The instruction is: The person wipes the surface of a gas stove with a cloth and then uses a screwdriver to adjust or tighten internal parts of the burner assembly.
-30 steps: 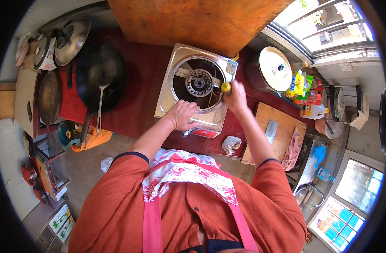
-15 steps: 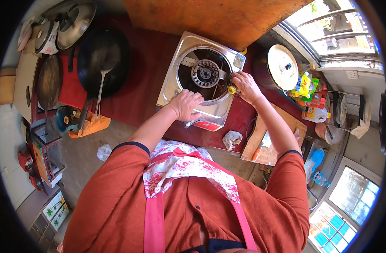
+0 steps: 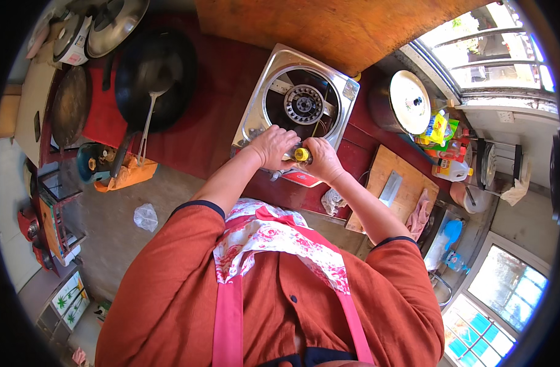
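Observation:
A single-burner gas stove of shiny metal stands in front of me, its round burner bare of any pan. My right hand is closed round a small thing with a round yellow end, over the stove's front edge; its kind is hard to make out. Beside it, my left hand is bent over the stove's near rim, its fingers curled and its thumb close to the yellow end. Whatever lies between the left fingers is hidden.
Left of the stove sits a black wok with a metal ladle in it. On the right are a lidded pot, a cutting board with a cleaver, and a crumpled plastic bag. A wooden panel rises behind.
My right hand has moved from the stove's right side to its front with the yellow-ended thing, and is now next to my left hand. The left fingers have drawn in. The view has shifted slightly.

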Tool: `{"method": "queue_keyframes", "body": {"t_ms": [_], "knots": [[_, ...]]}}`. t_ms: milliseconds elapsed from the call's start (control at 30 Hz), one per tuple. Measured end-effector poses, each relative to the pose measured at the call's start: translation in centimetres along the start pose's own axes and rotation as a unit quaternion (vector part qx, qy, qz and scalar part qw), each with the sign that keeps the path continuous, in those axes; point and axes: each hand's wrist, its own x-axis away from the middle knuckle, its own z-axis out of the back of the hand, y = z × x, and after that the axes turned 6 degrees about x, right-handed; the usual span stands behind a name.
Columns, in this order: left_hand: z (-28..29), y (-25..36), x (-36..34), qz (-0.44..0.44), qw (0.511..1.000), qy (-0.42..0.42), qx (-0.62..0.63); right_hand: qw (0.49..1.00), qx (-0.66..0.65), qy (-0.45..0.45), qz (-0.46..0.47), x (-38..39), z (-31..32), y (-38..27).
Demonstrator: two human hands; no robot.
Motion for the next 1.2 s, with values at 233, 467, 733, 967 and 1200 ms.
{"method": "queue_keyframes", "body": {"t_ms": [233,467,733,967,1200], "knots": [[0.0,-0.2,0.1,-0.008,1.0,-0.005,0.005,0.986,0.152,-0.068,0.011,-1.5,5.4,8.6],[-0.4,-0.5,0.6,-0.011,1.0,0.018,0.021,0.994,0.064,-0.089,0.022,-0.3,5.4,7.5],[0.2,-0.6,0.6,-0.029,0.994,0.06,0.081,0.971,-0.021,0.169,-0.171,-16.5,6.3,9.7],[0.2,-0.4,0.7,-0.009,0.999,-0.015,0.05,0.994,-0.026,0.11,0.0,-21.9,-4.1,-1.1],[1.1,-0.4,0.2,0.013,0.994,-0.084,0.063,0.988,0.077,0.104,0.079,-20.5,-5.9,-1.3]]}}
